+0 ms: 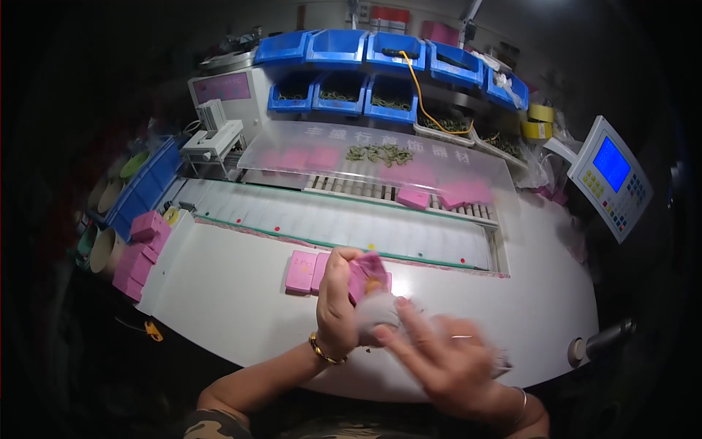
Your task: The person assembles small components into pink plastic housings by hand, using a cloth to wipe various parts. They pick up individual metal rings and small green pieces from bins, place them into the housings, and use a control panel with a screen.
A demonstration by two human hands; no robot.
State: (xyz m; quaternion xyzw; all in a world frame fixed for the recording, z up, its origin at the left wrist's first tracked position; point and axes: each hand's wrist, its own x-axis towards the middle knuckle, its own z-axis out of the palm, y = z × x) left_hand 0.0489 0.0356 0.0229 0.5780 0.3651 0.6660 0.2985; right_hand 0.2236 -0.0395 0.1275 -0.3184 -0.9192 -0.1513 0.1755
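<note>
My left hand is closed around a pink pouch held just above the white table, with a pale grey bundle below it. My right hand, blurred by motion, has its fingers spread and touches that grey bundle from the right. Flat pink pouches lie on the table just left of my left hand.
A white conveyor runs behind the hands, with pink pouches near a clear cover. Blue bins line the back. A pink stack sits at left, a control panel at right.
</note>
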